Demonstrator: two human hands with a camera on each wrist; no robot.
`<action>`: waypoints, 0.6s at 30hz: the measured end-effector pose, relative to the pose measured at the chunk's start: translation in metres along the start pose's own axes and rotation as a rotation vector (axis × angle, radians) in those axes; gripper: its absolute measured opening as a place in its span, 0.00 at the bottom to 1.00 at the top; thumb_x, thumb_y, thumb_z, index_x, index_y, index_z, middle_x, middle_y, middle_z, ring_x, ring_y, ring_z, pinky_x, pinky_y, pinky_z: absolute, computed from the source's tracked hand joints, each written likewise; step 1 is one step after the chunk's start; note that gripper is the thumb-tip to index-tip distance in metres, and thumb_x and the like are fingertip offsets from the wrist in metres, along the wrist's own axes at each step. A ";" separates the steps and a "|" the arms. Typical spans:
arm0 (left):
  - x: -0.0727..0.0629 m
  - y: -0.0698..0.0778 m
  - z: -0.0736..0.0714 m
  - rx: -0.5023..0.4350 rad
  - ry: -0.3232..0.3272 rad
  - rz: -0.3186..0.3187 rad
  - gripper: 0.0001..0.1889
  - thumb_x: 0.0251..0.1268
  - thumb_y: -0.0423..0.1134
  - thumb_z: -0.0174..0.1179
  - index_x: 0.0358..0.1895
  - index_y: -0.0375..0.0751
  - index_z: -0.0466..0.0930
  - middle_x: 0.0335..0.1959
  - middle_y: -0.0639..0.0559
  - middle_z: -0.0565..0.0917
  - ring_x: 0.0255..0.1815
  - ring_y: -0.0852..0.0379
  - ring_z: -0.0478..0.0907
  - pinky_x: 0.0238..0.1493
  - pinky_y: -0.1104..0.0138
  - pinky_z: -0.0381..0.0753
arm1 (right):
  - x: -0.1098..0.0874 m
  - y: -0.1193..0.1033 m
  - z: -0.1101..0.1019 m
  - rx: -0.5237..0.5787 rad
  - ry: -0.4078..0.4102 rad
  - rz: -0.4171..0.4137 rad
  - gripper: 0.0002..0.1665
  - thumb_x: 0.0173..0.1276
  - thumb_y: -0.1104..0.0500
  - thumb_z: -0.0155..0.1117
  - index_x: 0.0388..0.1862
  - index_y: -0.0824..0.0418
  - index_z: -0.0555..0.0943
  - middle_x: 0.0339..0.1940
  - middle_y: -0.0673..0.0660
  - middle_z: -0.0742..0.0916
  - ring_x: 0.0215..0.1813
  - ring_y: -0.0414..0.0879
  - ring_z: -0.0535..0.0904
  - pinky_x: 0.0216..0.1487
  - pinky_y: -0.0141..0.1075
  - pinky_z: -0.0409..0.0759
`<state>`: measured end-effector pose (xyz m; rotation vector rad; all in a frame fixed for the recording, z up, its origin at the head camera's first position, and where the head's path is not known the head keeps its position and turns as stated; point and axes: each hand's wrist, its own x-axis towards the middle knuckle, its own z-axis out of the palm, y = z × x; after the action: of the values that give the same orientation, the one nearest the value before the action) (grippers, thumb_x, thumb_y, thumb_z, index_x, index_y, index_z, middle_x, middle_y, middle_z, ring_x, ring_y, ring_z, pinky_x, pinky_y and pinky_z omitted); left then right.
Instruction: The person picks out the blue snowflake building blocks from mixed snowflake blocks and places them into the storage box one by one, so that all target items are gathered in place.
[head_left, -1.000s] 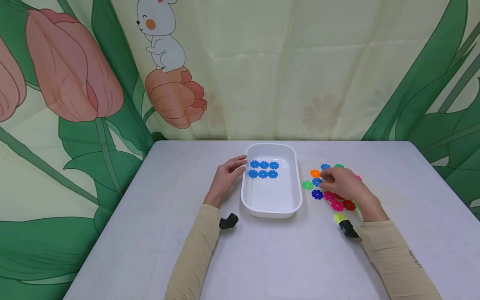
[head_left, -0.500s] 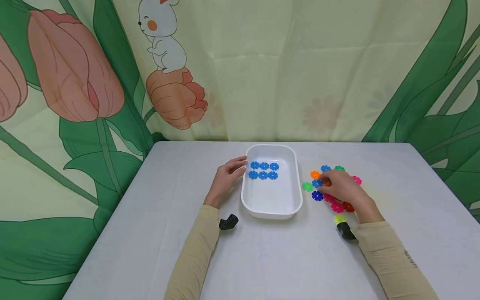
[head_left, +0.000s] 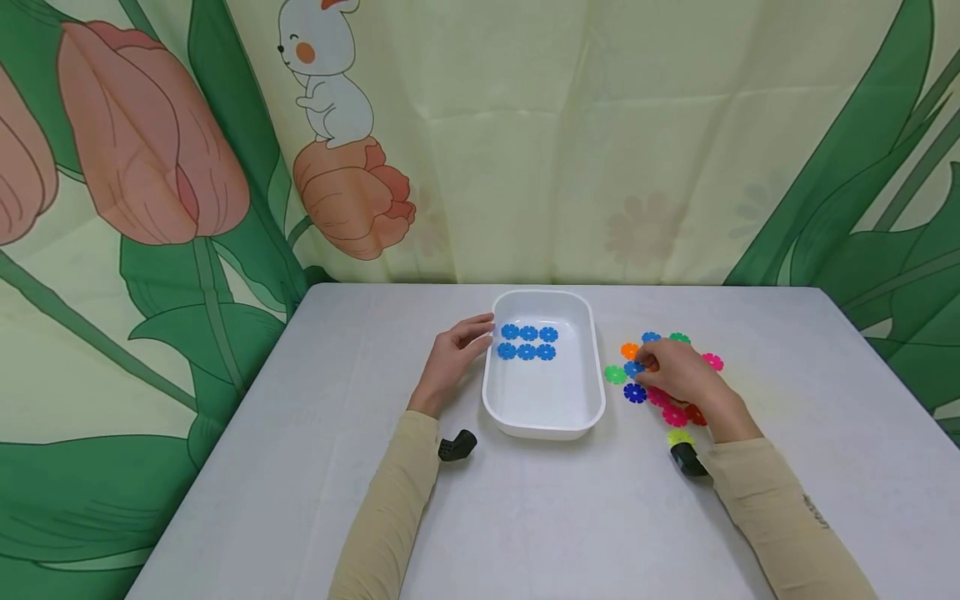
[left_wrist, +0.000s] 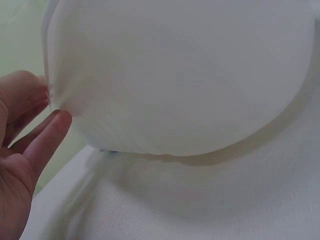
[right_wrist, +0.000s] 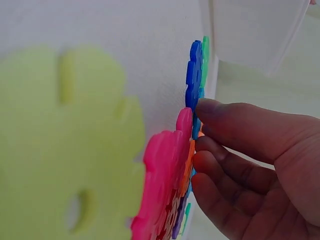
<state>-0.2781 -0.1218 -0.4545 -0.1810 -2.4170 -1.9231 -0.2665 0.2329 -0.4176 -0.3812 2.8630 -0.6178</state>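
The head view shows a white-covered table (head_left: 540, 517) before a pale curtain (head_left: 585, 167) printed with tulips and a white rabbit. A white plastic tray with rounded corners (head_left: 543, 404) stands near the middle, six blue flower-shaped plastic discs (head_left: 527, 352) inside it in two rows of three, toward the far end. The left hand (head_left: 450, 360), fingers loosely extended, touches the tray's left edge. The right hand (head_left: 682, 371) reaches into a scatter of similar discs just beside the tray, its thumb and forefinger at a mid-blue notched disc (head_left: 633, 369). Around that lie an orange disc (head_left: 629, 351), a light green disc (head_left: 615, 375), a dark blue disc (head_left: 635, 392) and a pink disc (head_left: 675, 416); a yellow disc (head_left: 680, 437) lies nearest the person.

In the left wrist view, the thumb rests against the tray's outer wall, the fingers by its rim.

In the right wrist view, the fingers are bent and the thumb meets the mid-blue disc's edge; seen so edge-on, whether they pinch it I cannot tell.
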 end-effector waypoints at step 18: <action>-0.003 0.006 0.000 -0.002 -0.003 -0.004 0.17 0.68 0.43 0.62 0.56 0.43 0.83 0.63 0.64 0.76 0.68 0.59 0.68 0.69 0.58 0.67 | 0.005 -0.004 0.000 0.014 -0.037 0.031 0.25 0.62 0.59 0.71 0.53 0.73 0.77 0.43 0.66 0.83 0.48 0.60 0.78 0.50 0.50 0.83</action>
<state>-0.2741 -0.1206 -0.4489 -0.1796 -2.4186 -1.9284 -0.2707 0.2277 -0.4170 -0.3410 2.8227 -0.6188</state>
